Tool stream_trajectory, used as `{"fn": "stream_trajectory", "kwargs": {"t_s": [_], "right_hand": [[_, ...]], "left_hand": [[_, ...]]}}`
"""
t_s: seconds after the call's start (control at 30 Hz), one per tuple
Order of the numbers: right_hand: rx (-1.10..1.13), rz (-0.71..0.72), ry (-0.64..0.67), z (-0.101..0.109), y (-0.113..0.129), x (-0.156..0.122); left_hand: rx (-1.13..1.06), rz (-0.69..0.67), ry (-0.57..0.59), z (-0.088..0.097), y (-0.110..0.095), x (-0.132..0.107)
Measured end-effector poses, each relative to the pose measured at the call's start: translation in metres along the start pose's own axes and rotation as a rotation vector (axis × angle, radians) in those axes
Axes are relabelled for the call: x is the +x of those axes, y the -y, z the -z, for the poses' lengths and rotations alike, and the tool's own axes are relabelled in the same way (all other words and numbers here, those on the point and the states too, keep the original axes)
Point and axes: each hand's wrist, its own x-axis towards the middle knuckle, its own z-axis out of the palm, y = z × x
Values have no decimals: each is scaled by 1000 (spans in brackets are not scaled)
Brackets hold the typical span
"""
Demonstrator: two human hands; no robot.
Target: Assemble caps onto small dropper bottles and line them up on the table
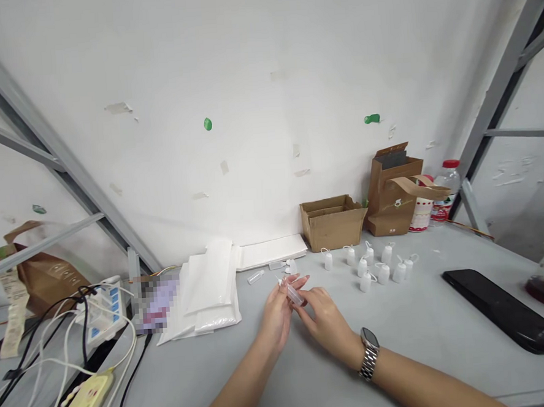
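Observation:
Both my hands meet over the grey table (310,373), pinched on one small clear plastic bottle (293,294) with a thin pointed tip. My left hand (278,310) grips it from the left, fingers curled around it. My right hand (323,320), with a metal watch on the wrist, holds its lower end. Another clear bottle (256,277) and a loose cap (276,265) lie just beyond my hands. To the right stand several small white capped bottles (372,265).
White bags (212,287) are stacked to the left. A small cardboard box (332,221), a brown paper bag (394,199) and a water bottle (446,190) stand by the wall. A black tablet (509,309) lies right. Power strips and cables (96,337) crowd the left edge.

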Motion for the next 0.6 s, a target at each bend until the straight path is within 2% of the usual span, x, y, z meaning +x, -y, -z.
{"fn": "stream_trajectory", "kwargs": {"t_s": [0.13,0.3,0.4,0.6], "right_hand": [[-40,81,-21,1,-1,1],[-35,97,-52,3,-2,2],[2,55,-37,3,-3,3],[126,-125,38,5,-1,4]], "left_hand": [[-39,14,59,2,0,-1],[-120,65,140,4,-3,-1],[-93,75,150,3,-3,-2],[-50,73,152,1,-8,-1]]}}
